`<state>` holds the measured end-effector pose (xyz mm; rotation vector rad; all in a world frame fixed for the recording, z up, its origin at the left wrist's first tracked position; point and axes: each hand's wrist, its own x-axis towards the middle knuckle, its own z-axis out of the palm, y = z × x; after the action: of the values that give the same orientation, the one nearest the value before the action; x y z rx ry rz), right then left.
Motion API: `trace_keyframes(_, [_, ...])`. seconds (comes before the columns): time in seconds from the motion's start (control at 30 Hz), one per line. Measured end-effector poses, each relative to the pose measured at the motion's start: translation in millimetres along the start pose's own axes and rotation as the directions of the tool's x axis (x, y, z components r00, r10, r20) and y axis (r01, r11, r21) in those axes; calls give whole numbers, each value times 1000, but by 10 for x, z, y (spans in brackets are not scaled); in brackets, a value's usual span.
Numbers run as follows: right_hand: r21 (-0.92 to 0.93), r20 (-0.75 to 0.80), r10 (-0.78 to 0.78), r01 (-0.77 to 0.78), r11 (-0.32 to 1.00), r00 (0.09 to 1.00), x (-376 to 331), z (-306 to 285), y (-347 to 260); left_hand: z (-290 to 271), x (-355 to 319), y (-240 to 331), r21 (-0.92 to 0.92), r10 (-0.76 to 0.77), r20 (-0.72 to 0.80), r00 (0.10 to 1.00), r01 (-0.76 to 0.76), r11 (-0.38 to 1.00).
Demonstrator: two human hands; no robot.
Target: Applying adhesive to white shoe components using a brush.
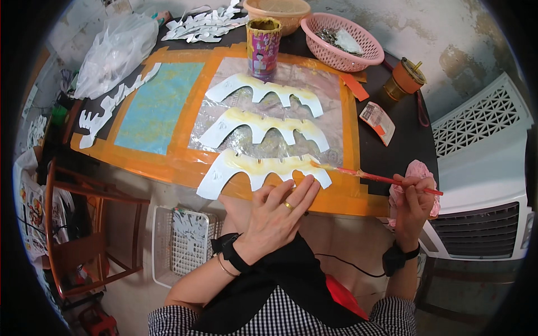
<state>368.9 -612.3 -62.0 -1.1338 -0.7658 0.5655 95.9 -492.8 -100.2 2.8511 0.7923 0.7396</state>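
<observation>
Pink plastic lattice basket at one o'clock holds a heap of small grey bits and a pale scrap; beside it at twelve stands a tan bowl whose contents I cannot tell, and a glue-smeared cylindrical tin with a yellow-crusted rim. An orange lidded cup with a straw sits at two o'clock. Orange tape frames the dark tabletop, with a clear plastic sheet and a blue-green panel on it; a stained plaster wall rises behind. Three white scalloped card cut-outs lie in a row on the sheet, each yellowed with glue. The nearest cut-out lies at centre, pinned flat by the left hand, fingers spread. The right hand pinches a thin red-handled brush, its tip touching that cut-out's right end.
</observation>
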Motion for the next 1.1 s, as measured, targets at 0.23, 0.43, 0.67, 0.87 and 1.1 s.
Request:
trace_keyframes(0.23, [-33,52,-49,51,998,997,48,-25,-29,6,-8,-7,-5,-3,-13,1000,3,1000])
trace_keyframes(0.43, [52,80,-53,49,997,995,126,47,47,8,-7,0,-1,-5,-5,1000,5,1000])
trace_keyframes(0.67, [75,112,-78,70,995,991,129,111,72,-19,-14,-8,7,-12,-5,1000,12,1000])
trace_keyframes(0.87, [69,81,-131,125,990,988,99,110,-79,16,-4,-7,-12,3,-38,999,-3,1000])
trace_keyframes(1.1, [226,-3,-330,322,919,944,123,218,-169,-101,-13,-19,-165,-11,-63,998,0,986])
